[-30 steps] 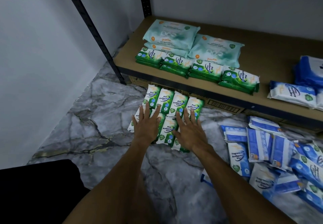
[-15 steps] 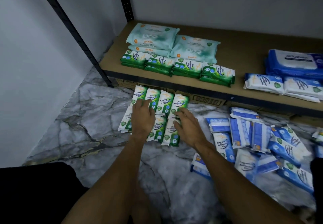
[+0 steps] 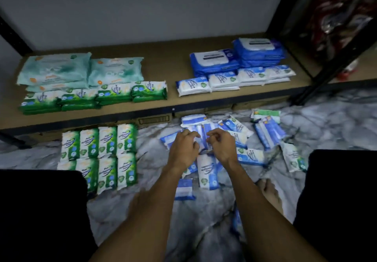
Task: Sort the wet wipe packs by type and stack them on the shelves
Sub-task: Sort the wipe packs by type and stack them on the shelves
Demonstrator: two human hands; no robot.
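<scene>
Your left hand (image 3: 184, 152) and right hand (image 3: 222, 148) hang side by side, just apart, over the loose heap of blue packs (image 3: 208, 169) on the floor (image 3: 326, 122). Both sets of fingers (image 3: 191, 134) are curled in narrow, tips down toward the heap. Blur hides whether either has a pack pinched, so I cannot tell whether they hold anything.

The next move, I judge, turns on how the heap lies. The packs right under your fingers run with their long axis away from you, toward the shelf (image 3: 173, 67), so a grip across the short width looks the natural one. The packs to the right of the fingers are strewn at odd angles and would need turning first.

The shelf's blue row (image 3: 224, 80) sits beyond the fingers and off to the right, which makes your right hand the nearer one for placing. The green packs (image 3: 102, 155) lie well left of the fingers in a tidy grid on the floor, closer to your left hand.
</scene>
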